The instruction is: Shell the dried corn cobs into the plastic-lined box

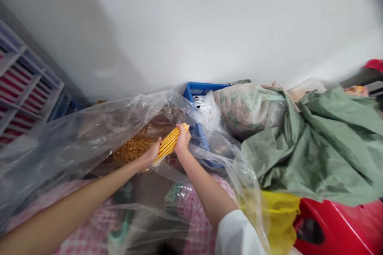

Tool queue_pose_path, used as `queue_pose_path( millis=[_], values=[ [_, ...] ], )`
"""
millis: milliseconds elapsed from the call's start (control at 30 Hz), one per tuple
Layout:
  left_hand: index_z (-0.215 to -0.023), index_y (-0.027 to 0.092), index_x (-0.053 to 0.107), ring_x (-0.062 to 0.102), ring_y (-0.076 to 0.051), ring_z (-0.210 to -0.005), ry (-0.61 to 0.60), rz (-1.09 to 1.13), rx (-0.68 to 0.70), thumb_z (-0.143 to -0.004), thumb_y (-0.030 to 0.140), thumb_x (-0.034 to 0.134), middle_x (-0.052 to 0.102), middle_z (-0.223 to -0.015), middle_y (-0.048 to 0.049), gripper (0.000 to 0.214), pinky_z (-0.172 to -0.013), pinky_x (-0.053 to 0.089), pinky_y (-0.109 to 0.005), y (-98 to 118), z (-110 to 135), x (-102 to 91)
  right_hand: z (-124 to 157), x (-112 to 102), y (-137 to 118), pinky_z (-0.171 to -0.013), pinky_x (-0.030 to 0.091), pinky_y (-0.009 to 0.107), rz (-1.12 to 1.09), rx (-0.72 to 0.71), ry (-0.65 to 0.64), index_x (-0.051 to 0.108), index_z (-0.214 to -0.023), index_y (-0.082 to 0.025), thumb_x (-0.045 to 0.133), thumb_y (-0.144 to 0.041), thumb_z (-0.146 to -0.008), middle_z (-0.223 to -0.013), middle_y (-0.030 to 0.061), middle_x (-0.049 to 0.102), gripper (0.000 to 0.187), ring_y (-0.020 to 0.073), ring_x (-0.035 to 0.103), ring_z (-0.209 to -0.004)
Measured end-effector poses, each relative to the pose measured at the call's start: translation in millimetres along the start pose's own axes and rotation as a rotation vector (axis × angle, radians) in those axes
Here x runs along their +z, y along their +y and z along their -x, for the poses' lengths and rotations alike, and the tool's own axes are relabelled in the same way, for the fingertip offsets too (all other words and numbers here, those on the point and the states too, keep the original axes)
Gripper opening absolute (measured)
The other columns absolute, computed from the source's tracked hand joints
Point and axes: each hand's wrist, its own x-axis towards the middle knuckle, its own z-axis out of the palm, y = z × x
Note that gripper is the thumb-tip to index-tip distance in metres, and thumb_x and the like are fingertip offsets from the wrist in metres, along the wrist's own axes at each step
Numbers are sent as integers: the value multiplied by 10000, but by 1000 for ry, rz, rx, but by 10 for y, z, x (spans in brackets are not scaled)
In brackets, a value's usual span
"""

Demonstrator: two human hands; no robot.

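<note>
A yellow corn cob (168,143) slants between my two hands, its kernels in rows along most of its length. My left hand (152,152) is closed on the lower end, where a paler patch shows. Around the upper end, near the tip, wrap the fingers of my right hand (182,140). Loose corn kernels (133,148) lie in a heap just left of the cob, inside a clear plastic sheet or bag (119,113). The plastic spreads beneath my forearms and partly covers the heap's surroundings.
A blue crate (194,87) holding white plastic stands behind my right hand. Beside it are a stuffed bag (248,107) and a green tarp (317,147). A red plastic object (338,227) and yellow bag (279,219) lie lower right. Slatted crates (26,87) rise at left.
</note>
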Motion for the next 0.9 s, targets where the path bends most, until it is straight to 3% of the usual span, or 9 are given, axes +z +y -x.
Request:
queue_pose_path(
  millis=[167,333,467,567,633,700,800,900],
  values=[
    [-921,117,568,563,-156,-473,0,114,-82,-848,500,-53,631,-599,-64,733,-452,441,-267,-18,91,25,90,9,-6,-499,389,221,3,6,-39,515,-707,-167,550,-317,-598,-592,-48,462,188,99,446,-533],
    [-960,117,593,618,-165,-608,-6,114,-31,-881,421,-28,674,-703,-73,696,-558,479,-274,100,96,-35,126,90,-180,-506,402,233,0,-32,-106,502,-698,-169,569,-323,-588,-590,-45,470,200,104,455,-530],
    [-925,151,636,620,-186,-843,54,26,53,-887,458,144,682,-925,-67,581,-728,474,-289,256,26,-398,67,94,-502,-540,453,260,-139,-33,-135,481,-739,-179,508,-366,-631,-602,-30,510,218,129,523,-552],
    [-1001,113,612,473,-252,-1129,231,-87,80,-863,381,332,560,-1202,-120,412,-908,375,-343,340,-7,-721,-7,25,-709,-546,470,267,-210,-72,-136,470,-733,-187,442,-389,-666,-584,-27,504,214,135,550,-556],
    [-1105,77,553,370,-281,-1218,330,-137,82,-855,329,354,455,-1309,-157,406,-964,308,-380,398,0,-838,-37,-14,-791,-537,466,259,-194,-119,-137,467,-724,-193,423,-400,-674,-575,-32,495,217,127,545,-543],
    [-1148,84,529,428,-263,-1170,338,-151,89,-877,365,274,499,-1270,-146,466,-936,338,-370,470,29,-831,-33,-21,-828,-524,456,252,-191,-128,-131,462,-719,-194,437,-403,-670,-578,-35,497,216,119,534,-528],
    [-1068,130,597,598,-203,-911,183,-87,127,-873,494,70,661,-1019,-83,670,-771,445,-306,581,89,-629,27,25,-826,-518,438,246,-235,-88,-109,470,-723,-184,523,-363,-632,-594,-38,514,208,114,527,-526],
    [-937,105,646,609,-224,-861,154,17,210,-843,575,102,684,-906,-100,725,-738,447,-306,630,114,-368,97,85,-801,-518,419,236,-258,-78,-117,485,-724,-172,574,-311,-608,-589,-46,510,202,104,516,-515]
  ],
)
